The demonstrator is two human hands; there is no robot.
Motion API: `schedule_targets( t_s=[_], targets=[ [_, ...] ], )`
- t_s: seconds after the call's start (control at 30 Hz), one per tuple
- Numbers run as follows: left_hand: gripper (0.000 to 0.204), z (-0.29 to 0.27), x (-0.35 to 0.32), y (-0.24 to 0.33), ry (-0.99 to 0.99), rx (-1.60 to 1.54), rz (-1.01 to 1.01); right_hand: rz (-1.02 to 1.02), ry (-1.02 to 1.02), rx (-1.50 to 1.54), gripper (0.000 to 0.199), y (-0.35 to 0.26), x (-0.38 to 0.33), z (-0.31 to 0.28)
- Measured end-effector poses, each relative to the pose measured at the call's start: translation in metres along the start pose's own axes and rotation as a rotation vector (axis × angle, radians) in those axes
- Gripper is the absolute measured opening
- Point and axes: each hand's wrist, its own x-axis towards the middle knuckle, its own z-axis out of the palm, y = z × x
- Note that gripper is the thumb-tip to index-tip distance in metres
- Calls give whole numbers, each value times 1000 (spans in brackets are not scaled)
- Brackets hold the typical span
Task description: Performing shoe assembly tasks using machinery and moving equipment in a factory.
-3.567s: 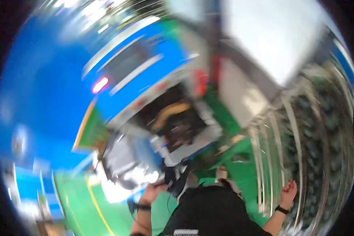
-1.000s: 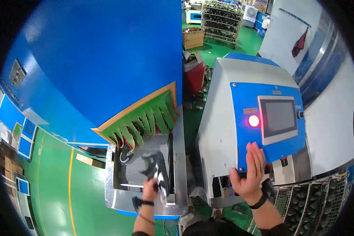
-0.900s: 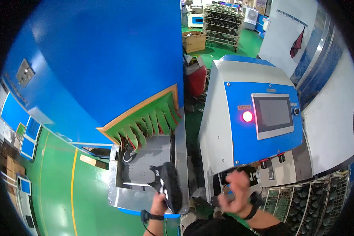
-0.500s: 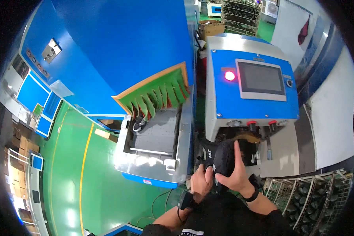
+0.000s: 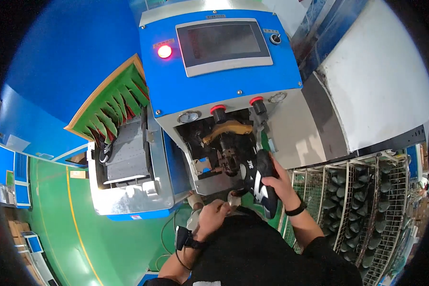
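A black shoe point(image 5: 261, 183) with white stripes is in my right hand point(image 5: 282, 189), whose thumb and fingers clasp its side. It is held to the right of the machine's working opening. My left hand point(image 5: 213, 217) is closed low in front of my body, fingers bent together. What it may hold, I cannot make out. Pale rounded parts point(image 5: 233, 198) lie just beyond it. Inside the opening a yellow-brown curved bar point(image 5: 229, 129) sits above a dark metal clamp mechanism point(image 5: 229, 159).
The blue machine panel point(image 5: 271, 66) carries a screen point(image 5: 223, 44), a lit red lamp point(image 5: 164, 51), gauges and red-topped knobs. To the left, another shoe point(image 5: 105, 153) rests on a conveyor point(image 5: 127, 150) beside a green strip curtain point(image 5: 110, 110). At right stands a wire rack point(image 5: 326, 190) with several dark, shoe-shaped pieces.
My view has swung right and closer to the machine. The right hand has carried the shoe rightward and turned it, showing its white stripes. My left hand has come off the shoe.
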Motion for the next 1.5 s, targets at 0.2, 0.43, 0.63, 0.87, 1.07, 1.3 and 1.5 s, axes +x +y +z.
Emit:
schedule_targets(
  t_s=[0.2, 0.43, 0.63, 0.87, 1.07, 1.3, 1.5],
  targets=[
    [34, -23, 10, -20, 84, -72, -130, -136, 21, -561, 90, -18, 55, 34],
    [34, -48, 17, -55, 73, 54, -113, -65, -94, -1279, 88, -26, 92, 95],
    [33, -80, 18, -66, 25, 90, -132, 116, -74, -1402, 92, -25, 118, 116],
    [37, -90, 48, -94, 36, 93, -195, 12, 36, -1338, 93, -9, 98, 119],
    [43, -94, 64, -34, -312, -314, -197, -161, 183, -1207, 91, -26, 60, 123],
    [67, -52, 79, -23, -865, -1015, -421, -583, 141, -1115, 84, 14, -49, 99],
    [57, -36, 61, -30, -940, -948, -571, -75, -226, -811, 79, -33, -94, 90]
  ],
)
